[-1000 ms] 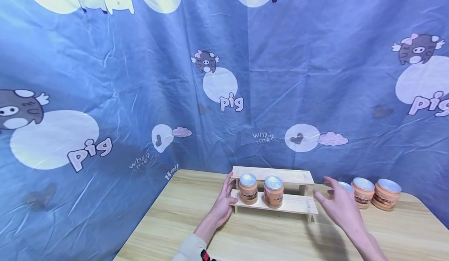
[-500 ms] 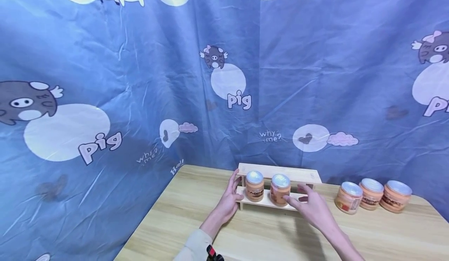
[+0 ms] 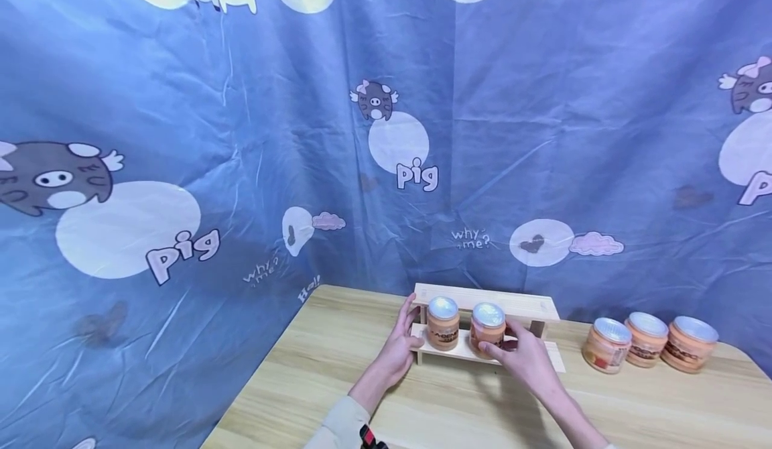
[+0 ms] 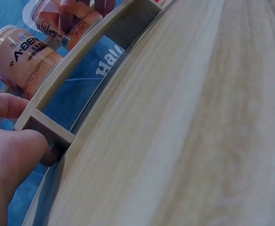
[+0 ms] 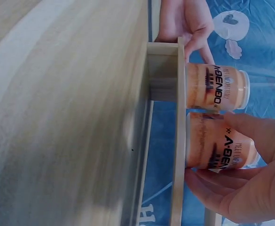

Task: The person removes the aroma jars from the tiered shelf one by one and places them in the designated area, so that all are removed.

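Right hand [image 3: 523, 356]: curled round the right jar, thumb on one side and fingers on the other, spread only as wide as the jar.
Right jar [image 3: 487, 322]: upright on the lower tier [image 3: 555, 358]; "A-BEN" shows in bold black before the fingers cover the rest, with a smaller line starting "MEET". The left wrist view shows a barcode [image 4: 65, 41] on its side.
Left jar [image 3: 443, 323]: upright on the same tier, just beside the right jar; reads "A-BENBO" in the right wrist view, the smaller line above starting "MEET", its end hard to make out.
Left hand [image 3: 398, 350]: grips the left end of the wooden shelf, thumb and fingers parted only slightly around it.
Wooden shelf [image 3: 519, 304]: two plain tiers, standing on the table [image 3: 289, 382].
Jars on the table: three in a row, right of the shelf; near jar [image 3: 606, 346] has a red patch, middle jar [image 3: 647, 340] and far-right jar [image 3: 689, 345] carry dark lettering too small to read surely.
Blue cloth [image 3: 301, 134]: hangs behind, printed "pig" and "why me?", each twice in full; a word starting "Ha" near the table's back-left corner; cartoon pigs, one cut off at the right edge.
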Motion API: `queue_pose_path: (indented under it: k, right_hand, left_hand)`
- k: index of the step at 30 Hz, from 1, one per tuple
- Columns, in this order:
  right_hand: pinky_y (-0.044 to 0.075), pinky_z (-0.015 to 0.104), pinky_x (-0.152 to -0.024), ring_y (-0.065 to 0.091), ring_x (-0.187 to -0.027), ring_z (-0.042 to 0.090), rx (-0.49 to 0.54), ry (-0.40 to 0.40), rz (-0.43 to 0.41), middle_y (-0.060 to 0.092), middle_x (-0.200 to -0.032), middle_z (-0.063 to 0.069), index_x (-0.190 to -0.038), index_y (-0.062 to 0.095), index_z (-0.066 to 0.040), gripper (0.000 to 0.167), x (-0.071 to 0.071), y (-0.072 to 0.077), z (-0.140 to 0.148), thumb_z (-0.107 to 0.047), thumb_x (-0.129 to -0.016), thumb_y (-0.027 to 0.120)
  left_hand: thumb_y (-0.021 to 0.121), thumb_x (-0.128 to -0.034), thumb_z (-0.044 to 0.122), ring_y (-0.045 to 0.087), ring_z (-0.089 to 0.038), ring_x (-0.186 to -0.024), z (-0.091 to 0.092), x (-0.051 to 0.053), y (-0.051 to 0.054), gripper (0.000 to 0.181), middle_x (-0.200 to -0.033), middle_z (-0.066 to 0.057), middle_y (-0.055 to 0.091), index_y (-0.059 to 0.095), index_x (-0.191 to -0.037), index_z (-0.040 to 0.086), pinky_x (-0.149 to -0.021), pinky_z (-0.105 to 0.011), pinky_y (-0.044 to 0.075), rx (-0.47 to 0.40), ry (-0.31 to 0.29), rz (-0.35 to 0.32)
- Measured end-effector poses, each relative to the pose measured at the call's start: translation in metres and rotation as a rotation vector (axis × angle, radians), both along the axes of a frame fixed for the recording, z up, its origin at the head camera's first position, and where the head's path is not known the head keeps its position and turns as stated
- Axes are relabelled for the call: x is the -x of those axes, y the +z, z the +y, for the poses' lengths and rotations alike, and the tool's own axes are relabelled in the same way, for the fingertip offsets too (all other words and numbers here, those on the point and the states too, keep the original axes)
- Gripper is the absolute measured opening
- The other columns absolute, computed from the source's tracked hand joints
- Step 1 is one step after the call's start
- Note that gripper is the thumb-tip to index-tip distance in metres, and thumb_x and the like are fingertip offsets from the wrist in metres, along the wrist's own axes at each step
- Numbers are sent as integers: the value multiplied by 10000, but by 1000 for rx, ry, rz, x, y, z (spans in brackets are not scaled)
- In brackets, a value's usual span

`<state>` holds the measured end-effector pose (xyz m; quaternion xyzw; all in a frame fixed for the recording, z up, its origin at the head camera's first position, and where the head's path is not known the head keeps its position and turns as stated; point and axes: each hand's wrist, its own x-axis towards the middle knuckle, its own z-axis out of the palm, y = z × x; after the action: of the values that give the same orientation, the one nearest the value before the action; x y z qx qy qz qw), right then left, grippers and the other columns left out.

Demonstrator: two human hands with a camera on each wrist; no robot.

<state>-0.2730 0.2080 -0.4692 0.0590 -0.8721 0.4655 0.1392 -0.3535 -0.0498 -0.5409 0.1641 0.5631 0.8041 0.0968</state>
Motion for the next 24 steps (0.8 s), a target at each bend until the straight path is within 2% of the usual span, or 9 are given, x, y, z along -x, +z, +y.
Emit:
queue_pose_path:
  k: [7,10,14,19,24]
  right_hand:
    - [605,352,-722,716,-914,366,17,-26,25,686,-1115,289,-1287,605,76,571,1,-1,-1,-117,-811,855]
    - [604,349,-729,716,-920,361,18,-37,27,692,-1111,282,-1273,618,66,562,0,-3,-1,-130,-806,861]
    - [601,336,-734,716,-928,351,20,-51,30,695,-1120,268,-1278,629,46,573,-3,-6,0,-148,-797,873]
    - [598,327,-723,719,-924,334,0,-52,53,702,-1127,247,-1282,641,34,590,-8,-5,3,-193,-793,881]
    - [598,356,-727,714,-944,340,-48,-56,52,698,-1148,246,-1306,623,35,615,-11,5,9,-234,-810,865]
  left_hand:
    - [494,-756,-192,-58,-368,-1518,1,-1,1,1086,-1679,-174,46,215,-1621,404,-1171,-609,134,-4,12,3]
    - [492,-752,-194,-68,-377,-1517,1,-1,0,1088,-1679,-178,43,221,-1619,404,-1149,-685,54,2,11,1]
    - [486,-761,-195,-79,-361,-1520,2,-4,-3,1090,-1686,-157,32,214,-1616,424,-1051,-765,-92,26,-1,-5]
    - [488,-764,-194,-76,-355,-1521,2,-4,-4,1091,-1685,-165,29,199,-1621,415,-1079,-729,-94,27,-3,12]
    - [489,-771,-189,-81,-363,-1519,0,-1,0,1082,-1683,-171,21,197,-1622,413,-1102,-708,-73,26,-1,33]
